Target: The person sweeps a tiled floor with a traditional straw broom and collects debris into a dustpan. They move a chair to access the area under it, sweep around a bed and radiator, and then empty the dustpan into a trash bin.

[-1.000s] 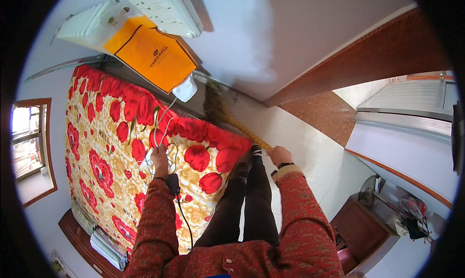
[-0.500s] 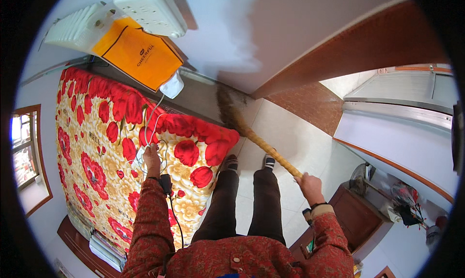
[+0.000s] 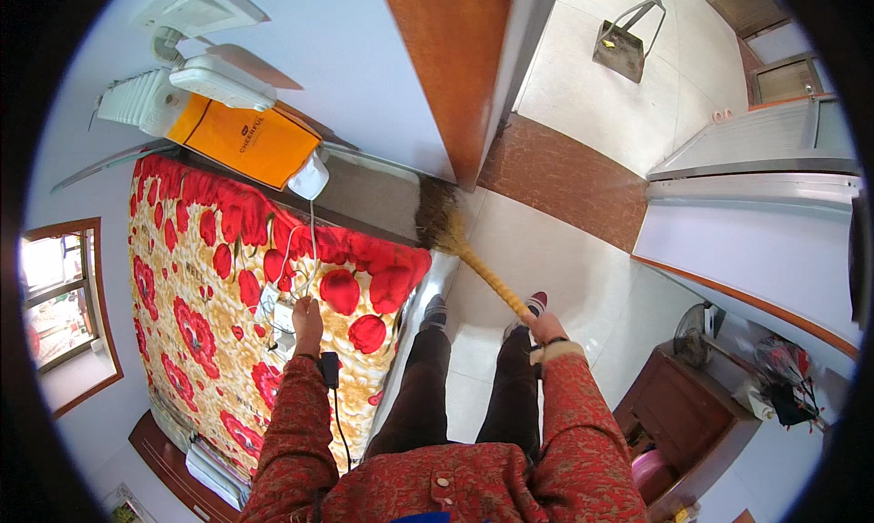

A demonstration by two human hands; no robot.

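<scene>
Flowered bed cover [image 3: 200, 277] spreading at left, unchanged. Broom [image 3: 478, 266] reaching over the pale floor [image 3: 546, 241], its bristles sitting between the cover's corner and the wall [image 3: 346, 86]; handle end, farther out right half a second ago, now resting just beside the right foot [image 3: 538, 302]. Long axis running diagonally, bristles pointing ahead and left. Dustpan [image 3: 621, 51] now showing beyond the brown floor strip [image 3: 564, 172]. Right hand [image 3: 543, 326] wrapping its fingers round the handle. Left hand [image 3: 308, 323], above the cover, pinching white cord [image 3: 314, 241].
</scene>
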